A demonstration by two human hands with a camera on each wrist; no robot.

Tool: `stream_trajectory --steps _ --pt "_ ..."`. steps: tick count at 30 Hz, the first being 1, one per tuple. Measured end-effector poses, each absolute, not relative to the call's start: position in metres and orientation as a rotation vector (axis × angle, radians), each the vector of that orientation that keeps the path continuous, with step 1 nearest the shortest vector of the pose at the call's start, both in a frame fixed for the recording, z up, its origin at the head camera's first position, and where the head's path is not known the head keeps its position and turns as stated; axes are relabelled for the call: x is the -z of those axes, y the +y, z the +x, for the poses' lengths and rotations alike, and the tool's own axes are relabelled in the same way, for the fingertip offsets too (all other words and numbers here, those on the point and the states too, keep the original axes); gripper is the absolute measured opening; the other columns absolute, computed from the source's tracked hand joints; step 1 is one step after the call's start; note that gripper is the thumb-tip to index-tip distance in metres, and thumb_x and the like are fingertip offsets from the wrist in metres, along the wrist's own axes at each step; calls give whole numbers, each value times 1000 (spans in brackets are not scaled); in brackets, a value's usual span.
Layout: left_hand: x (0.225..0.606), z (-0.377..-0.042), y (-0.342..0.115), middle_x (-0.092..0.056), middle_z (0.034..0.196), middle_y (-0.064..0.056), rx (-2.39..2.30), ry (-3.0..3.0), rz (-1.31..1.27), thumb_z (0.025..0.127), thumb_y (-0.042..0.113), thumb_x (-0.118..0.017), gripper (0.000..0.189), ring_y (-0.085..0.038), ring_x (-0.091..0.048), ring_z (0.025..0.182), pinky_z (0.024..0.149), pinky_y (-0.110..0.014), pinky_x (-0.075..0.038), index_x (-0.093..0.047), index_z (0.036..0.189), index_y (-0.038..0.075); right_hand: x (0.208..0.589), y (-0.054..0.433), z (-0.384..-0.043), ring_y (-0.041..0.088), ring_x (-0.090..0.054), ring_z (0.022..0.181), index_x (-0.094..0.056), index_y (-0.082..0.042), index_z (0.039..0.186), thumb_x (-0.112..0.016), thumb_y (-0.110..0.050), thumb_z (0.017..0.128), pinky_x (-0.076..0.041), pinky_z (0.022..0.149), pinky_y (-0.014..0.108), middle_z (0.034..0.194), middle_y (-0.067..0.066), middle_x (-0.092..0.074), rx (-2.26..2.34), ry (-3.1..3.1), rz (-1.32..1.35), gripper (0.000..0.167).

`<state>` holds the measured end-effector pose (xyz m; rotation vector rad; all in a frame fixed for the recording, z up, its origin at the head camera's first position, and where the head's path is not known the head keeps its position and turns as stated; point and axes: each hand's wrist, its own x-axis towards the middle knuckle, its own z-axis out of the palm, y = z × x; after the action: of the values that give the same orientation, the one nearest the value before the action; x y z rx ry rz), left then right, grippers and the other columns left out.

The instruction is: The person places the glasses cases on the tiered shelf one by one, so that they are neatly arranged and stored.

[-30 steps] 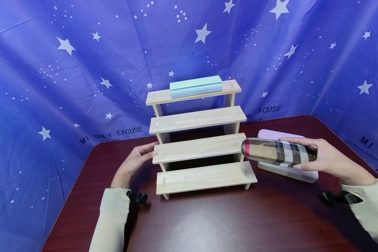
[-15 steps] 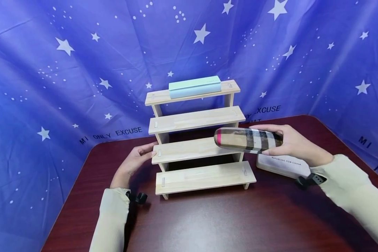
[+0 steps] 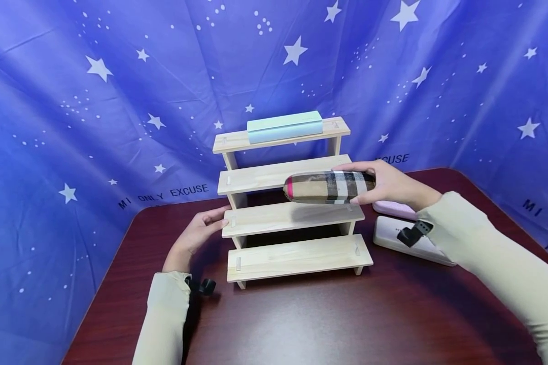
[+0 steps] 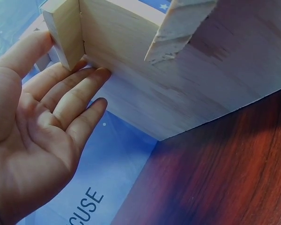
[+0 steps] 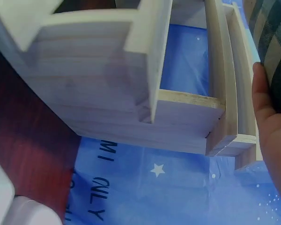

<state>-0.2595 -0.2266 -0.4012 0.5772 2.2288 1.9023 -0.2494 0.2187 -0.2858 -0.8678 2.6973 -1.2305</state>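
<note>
A four-step wooden stand (image 3: 297, 257) stands on the table, with a long light-blue case (image 3: 285, 128) on its top step. My right hand (image 3: 395, 185) grips one end of a plaid glasses case (image 3: 312, 188) and holds it level in front of the second and third steps. The right wrist view catches part of the plaid case (image 5: 277, 51) at its upper right. At the stand's left side, my left hand (image 3: 196, 234) pinches the end of the second step from the bottom. In the left wrist view its thumb (image 4: 35, 49) meets the board's end, fingers extending behind it.
Right of the stand, a white case (image 3: 390, 234) and a lilac case (image 3: 392, 209) lie on the dark red table (image 3: 319, 319), partly hidden by my right arm. A blue star-patterned curtain (image 3: 164, 91) hangs close behind and around the table.
My right hand has carried the plaid glasses case leftward and slightly up, from above the cases at the right to the front of the stand. My left hand has stayed in place.
</note>
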Motion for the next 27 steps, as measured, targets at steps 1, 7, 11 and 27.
stream_trajectory --steps 1,7,11,27 --pt "401 -259 -227 -64 115 0 -1902 2225 571 91 3 -58 47 -6 -61 100 86 -21 -48 -45 134 -10 285 217 -253 16 -57 85 -56 -15 132 -82 -13 69 -47 71 25 105 8 -63 1248 2676 -866 69" --pt "400 -259 -227 -64 115 2 -1886 2230 562 91 3 -58 47 -6 -60 100 86 -21 -48 -45 134 -9 276 205 -271 20 -58 85 -55 -18 133 -80 -11 71 -50 70 27 101 10 -64 1319 2573 -882 68" --pt "399 -259 -227 -65 112 5 -1891 2237 559 91 2 -58 47 -5 -60 99 85 -20 -48 -44 134 -10 270 196 -284 18 -57 87 -56 -24 133 -81 -14 72 -48 75 27 103 6 -65 1287 2586 -885 67" --pt "398 -258 -228 -64 112 10 -1875 2227 578 91 4 -58 48 -5 -60 100 86 -21 -48 -44 135 -9 264 160 -316 19 -52 93 -56 -30 131 -78 -13 72 -45 81 35 110 2 -61 1161 2544 -934 65"
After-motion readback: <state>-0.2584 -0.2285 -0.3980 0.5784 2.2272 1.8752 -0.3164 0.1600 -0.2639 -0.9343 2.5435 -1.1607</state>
